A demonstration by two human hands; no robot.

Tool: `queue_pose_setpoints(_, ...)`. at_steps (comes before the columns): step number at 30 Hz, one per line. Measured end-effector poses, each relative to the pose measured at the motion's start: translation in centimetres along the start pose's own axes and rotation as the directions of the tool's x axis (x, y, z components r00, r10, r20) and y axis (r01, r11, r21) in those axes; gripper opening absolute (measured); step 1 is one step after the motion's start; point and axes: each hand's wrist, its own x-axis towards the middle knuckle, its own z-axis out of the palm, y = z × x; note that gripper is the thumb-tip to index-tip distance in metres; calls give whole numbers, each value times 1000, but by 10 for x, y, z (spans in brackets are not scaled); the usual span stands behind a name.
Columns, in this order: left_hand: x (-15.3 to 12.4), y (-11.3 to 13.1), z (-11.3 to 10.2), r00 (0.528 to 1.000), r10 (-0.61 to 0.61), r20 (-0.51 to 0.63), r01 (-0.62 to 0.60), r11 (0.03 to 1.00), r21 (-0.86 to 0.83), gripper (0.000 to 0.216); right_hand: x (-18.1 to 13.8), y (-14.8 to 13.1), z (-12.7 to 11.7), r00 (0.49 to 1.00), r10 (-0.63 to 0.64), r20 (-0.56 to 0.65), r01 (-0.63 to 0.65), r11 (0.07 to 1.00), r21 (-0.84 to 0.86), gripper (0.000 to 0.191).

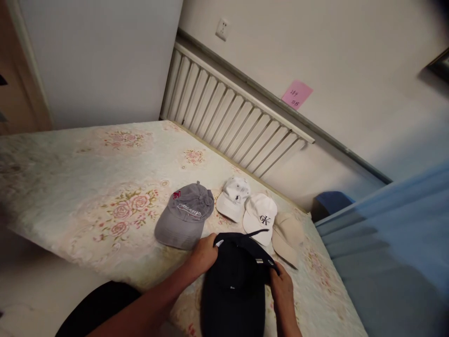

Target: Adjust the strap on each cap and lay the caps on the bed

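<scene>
A black baseball cap (233, 299) is held between both hands, its brim toward me and its dark inside and rear strap showing. My left hand (204, 252) is closed on the cap's left edge. The right edge, near the strap's buckle, is gripped by my right hand (281, 284). Just beyond, on the flowered bed cover, lie a grey cap (187, 215) with white script, a white cap (233, 199) with a small dark emblem, a white cap (260, 216) with black letters, and a beige cap (289, 234) at the right.
The flowered bed cover (84, 187) spreads under the caps. A white radiator (224, 107) runs along the wall behind, with a pink paper note (296, 94) and a socket (222, 29) above. A blue curtain (393, 243) hangs at the right, near a dark blue object (331, 204).
</scene>
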Motion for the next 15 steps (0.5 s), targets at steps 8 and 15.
queue_pose_setpoints(8, 3, -1, 3, 1000, -8, -7, 7, 1000, -29, 28, 1, -10, -2, 993, -117, -15, 112, 976, -189, 43)
queue_pose_setpoints(15, 2, 1, 3, 999, 6, -35, -8, 998, -56, 30, -5, -28, 4, 964, -265, -13, 251, 928, -274, 47)
